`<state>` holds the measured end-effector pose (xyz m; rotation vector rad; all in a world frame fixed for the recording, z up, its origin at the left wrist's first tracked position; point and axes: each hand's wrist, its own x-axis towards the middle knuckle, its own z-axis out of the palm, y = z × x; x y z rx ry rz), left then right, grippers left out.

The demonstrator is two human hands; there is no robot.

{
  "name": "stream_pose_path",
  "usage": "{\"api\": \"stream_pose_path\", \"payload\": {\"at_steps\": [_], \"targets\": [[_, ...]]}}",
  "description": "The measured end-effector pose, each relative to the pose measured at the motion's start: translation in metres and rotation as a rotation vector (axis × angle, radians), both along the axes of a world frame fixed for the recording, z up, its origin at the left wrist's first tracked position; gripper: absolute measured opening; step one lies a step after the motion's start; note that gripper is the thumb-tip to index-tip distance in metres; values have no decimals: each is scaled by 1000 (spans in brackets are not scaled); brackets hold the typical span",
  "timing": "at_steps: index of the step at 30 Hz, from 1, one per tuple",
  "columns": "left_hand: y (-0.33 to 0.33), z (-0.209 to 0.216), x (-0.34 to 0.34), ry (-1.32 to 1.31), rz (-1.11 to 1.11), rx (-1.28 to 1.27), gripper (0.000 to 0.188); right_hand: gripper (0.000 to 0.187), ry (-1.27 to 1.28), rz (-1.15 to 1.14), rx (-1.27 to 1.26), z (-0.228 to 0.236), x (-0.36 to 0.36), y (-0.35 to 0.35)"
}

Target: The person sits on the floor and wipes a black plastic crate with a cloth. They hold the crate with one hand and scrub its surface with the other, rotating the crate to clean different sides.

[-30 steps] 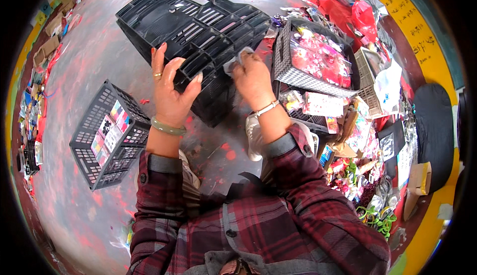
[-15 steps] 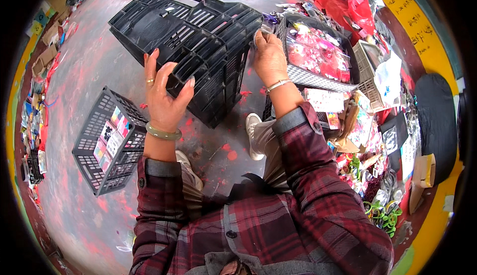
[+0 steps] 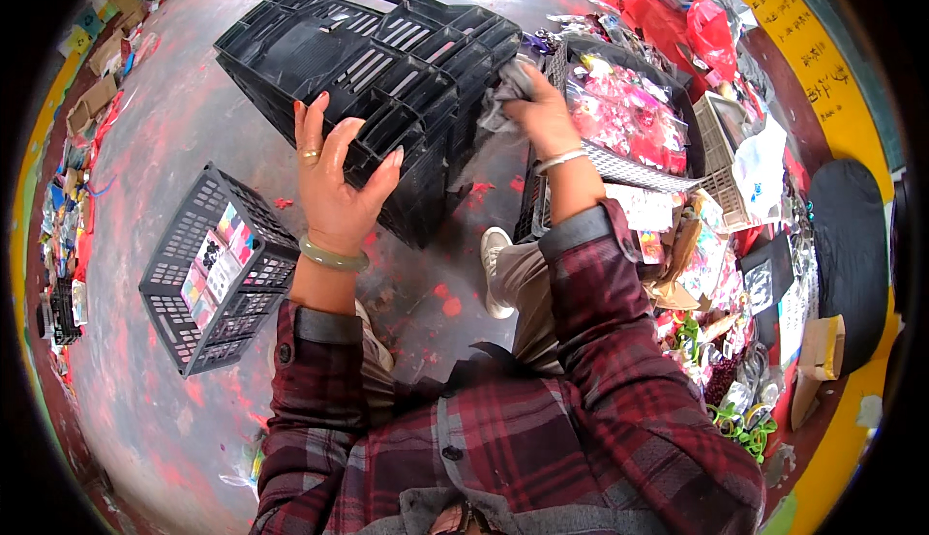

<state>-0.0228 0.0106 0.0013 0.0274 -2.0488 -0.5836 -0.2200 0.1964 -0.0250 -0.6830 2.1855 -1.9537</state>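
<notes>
Your left hand (image 3: 336, 194) is spread wide, thumb well apart from the fingers, and set against the near end of the large black crate (image 3: 324, 46); you cannot be told from this view whether it grips the rim or only steadies it. Your right hand (image 3: 550, 117) is closed on a crumpled grey cloth (image 3: 498, 102), slightly blurred, at the crate's right side. The crate sits in front of you, toward the far edge of the floor (image 3: 126, 206), tilted in view with its slatted face up; what bears it underneath is hidden.

To your left, nearer the floor's left edge, a smaller black crate (image 3: 174, 245) holds packs (image 3: 215, 264) in pink, white and black. On the right, just beyond your right hand, a grey woven basket (image 3: 639, 173) is filled with red and pink packages (image 3: 629, 114). A pale crate (image 3: 714, 182) stands next to it, among mixed goods heaped along the floor's right edge. Your white shoe (image 3: 495, 269) shows between the large crate and your body.
</notes>
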Motion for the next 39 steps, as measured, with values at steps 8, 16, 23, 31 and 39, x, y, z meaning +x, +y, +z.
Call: {"api": "stream_pose_path", "payload": {"at_steps": [8,16,23,31,39], "targets": [[1,2,4,2,0,-13,42,39,315,-128,-219,26,5,-4],[1,5,6,-6,-9,9,42,42,814,-469,289,28,11,-30],[0,3,6,-14,-18,43,46,39,646,-430,124,9,-1,-27],[1,3,4,-20,-5,34,46,42,821,-439,430,18,-2,-31],[0,0,4,-38,5,30,47,35,-164,-50,-295,22,11,-14]]}}
